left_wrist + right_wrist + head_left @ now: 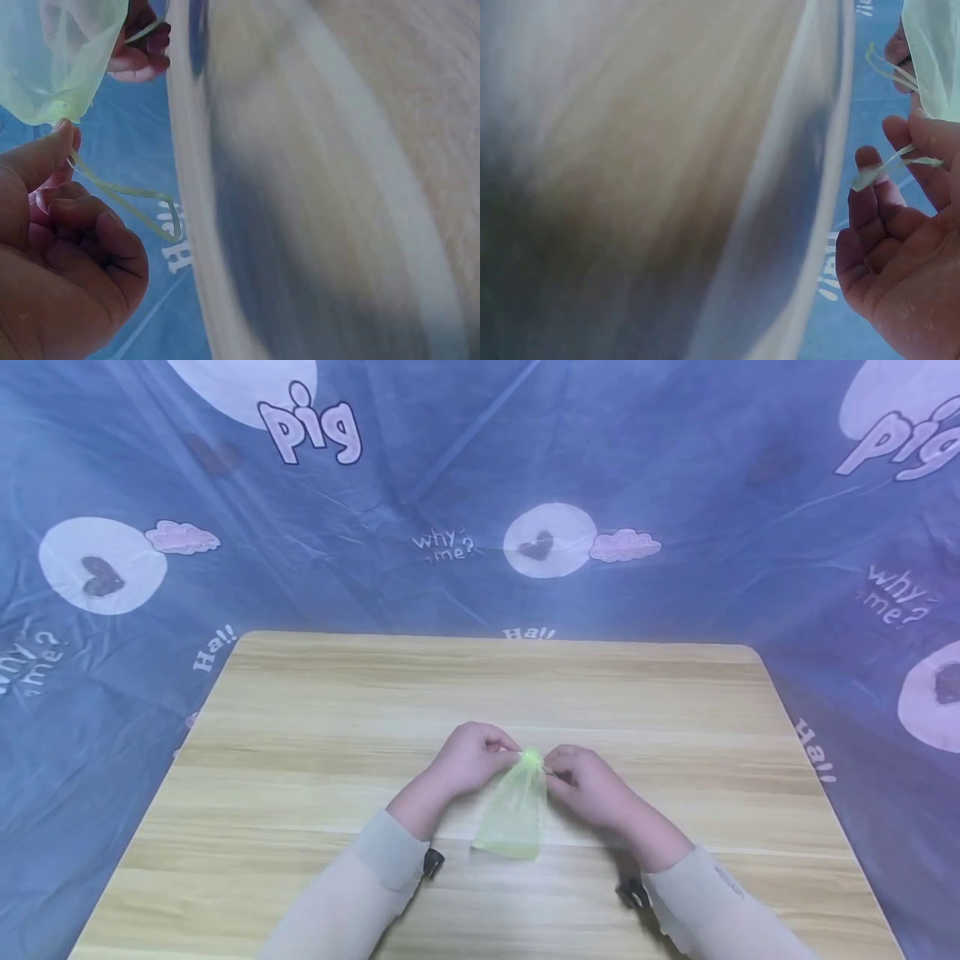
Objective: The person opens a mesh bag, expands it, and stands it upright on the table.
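A sheer yellow-green drawstring pouch (513, 818) hangs between the two hands, its neck gathered tight at the top and its wider end toward the person. My left hand (474, 757) pinches the drawstring beside the neck between thumb and forefinger. In the left wrist view a loop of the ribbon drawstring (124, 189) trails out below that pinch. On the other side, my right hand (588, 783) pinches the opposite drawstring; the right wrist view shows ribbon ends (885, 171) lying across its fingers. Whether the pouch holds anything cannot be told.
A wood-grain table (322, 702) with rounded far corners lies under the hands. Behind and around it hangs a blue printed cloth (420, 460). Dark wrist-strap pieces (633, 892) show at both sleeves.
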